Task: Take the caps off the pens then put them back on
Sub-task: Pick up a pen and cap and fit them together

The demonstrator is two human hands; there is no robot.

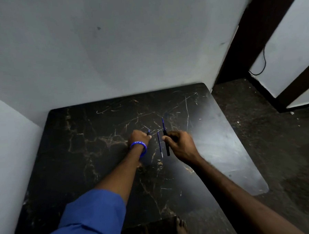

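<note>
We see our right hand (180, 146) with fingers clamped on a black pen (166, 143) whose blue tip points away, our left hand (139, 137) (blue wristband (139, 147)) pinching a small cap (148, 132), and another pen (159, 145) lying between them on the dark bench (98, 155).

Both arms are stretched forward. The left hand (139, 137) is curled into a fist, a small object pinched at its fingertips. The right hand (180, 146) is closed, thumb pressed against the forefinger.
</note>
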